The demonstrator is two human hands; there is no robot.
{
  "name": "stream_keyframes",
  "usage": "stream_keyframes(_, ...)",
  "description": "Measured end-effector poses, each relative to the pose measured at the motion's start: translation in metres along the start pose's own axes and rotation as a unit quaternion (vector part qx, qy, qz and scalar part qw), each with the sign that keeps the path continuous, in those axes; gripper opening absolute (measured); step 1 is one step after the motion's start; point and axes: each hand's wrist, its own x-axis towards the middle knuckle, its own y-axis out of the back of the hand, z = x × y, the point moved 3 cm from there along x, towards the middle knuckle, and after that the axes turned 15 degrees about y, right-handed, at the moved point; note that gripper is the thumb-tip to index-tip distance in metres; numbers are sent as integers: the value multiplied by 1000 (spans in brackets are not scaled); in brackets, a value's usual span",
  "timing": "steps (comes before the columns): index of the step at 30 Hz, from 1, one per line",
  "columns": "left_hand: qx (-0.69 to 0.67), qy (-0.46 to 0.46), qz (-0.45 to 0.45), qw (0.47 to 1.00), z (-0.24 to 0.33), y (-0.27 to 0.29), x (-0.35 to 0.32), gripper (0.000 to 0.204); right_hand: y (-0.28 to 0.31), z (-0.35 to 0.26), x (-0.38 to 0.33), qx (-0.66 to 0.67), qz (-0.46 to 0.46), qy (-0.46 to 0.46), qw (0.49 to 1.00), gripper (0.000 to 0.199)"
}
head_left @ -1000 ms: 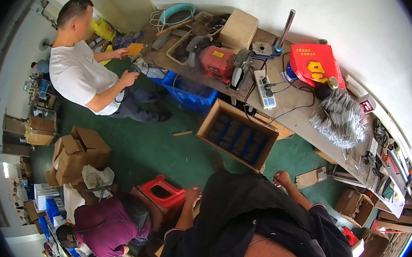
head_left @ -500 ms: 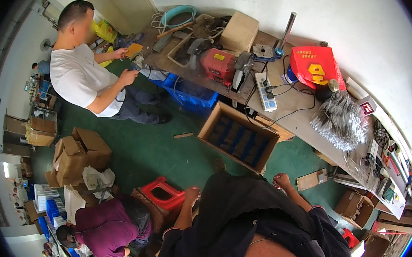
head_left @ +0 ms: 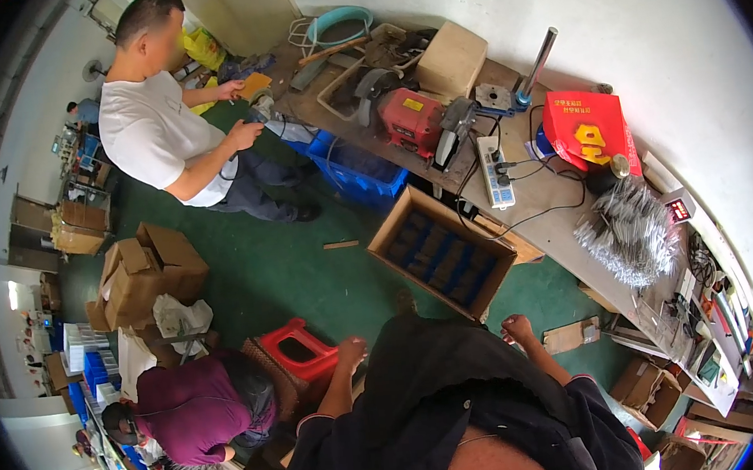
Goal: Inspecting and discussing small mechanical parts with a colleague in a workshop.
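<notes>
Beside my dark apron, my left hand (head_left: 351,354) hangs with its fingers curled in and nothing visible in them. It is nearest to a red plastic stool (head_left: 314,359), without touching it. My right hand (head_left: 517,330) hangs on the other side, also curled, with nothing showing in it. Ahead of it, an open cardboard carton (head_left: 389,250) stands on the floor, with rows of blue-banded contents whose kind I cannot make out. A flat piece of cardboard (head_left: 566,336) lies on the floor right of this hand.
A long workbench (head_left: 544,220) along the wall carries a red grinding machine (head_left: 409,123), a power strip (head_left: 495,175), a red bag (head_left: 595,122) and a bundle of thin metal rods (head_left: 625,236). One person stands at far left; another bends at near left. Cardboard boxes (head_left: 172,257) stand left.
My view has shifted slightly, so the bench and carton sit a little further right and lower. Both my hands stay curled at my sides. The standing person still holds an orange piece.
</notes>
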Motion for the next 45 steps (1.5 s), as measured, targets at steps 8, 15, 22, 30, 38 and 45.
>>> stream_keyframes(8,-69,15,-13,997,-1,-9,-7,11,5,-10,7,-13,7,-6,1000,13)
stream_keyframes(15,-27,13,26,999,-8,-10,4,15,6,-12,10,3,-3,9,1000,14)
stream_keyframes(22,-4,8,-11,1000,-1,-18,1,15,9,-11,9,-4,1,-17,1000,13)
stream_keyframes(30,29,3,23,999,8,-25,-3,12,16,-13,8,-22,8,0,1000,14)
stream_keyframes(38,35,-4,33,999,13,-29,-10,16,18,-12,13,-33,5,0,999,16)
stream_keyframes(45,5,-1,27,1000,12,-29,-13,16,18,-17,12,-39,0,11,999,16)
